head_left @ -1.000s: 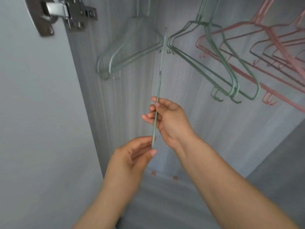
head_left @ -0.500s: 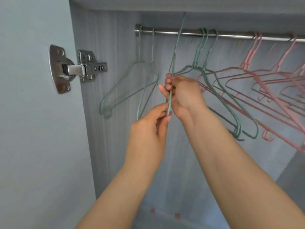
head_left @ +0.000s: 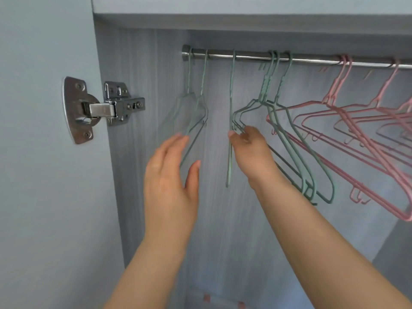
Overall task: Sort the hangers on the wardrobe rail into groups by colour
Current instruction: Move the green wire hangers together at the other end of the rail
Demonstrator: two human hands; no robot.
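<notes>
Below the wardrobe rail's (head_left: 312,59) left end hang two green hangers (head_left: 201,103). The left hand (head_left: 171,175) is spread, straight fingertips at their lower wires. Further along the rail, an edge-on green hanger (head_left: 230,157) is hooked on, pinched by the right hand (head_left: 249,148). Then three green hangers (head_left: 292,143) hang bunched, then the pink hangers (head_left: 347,121).

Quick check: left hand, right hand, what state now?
Left hand: open, fingers straight, beside the leftmost green hangers.
Right hand: pinching the edge-on green hanger.
</notes>
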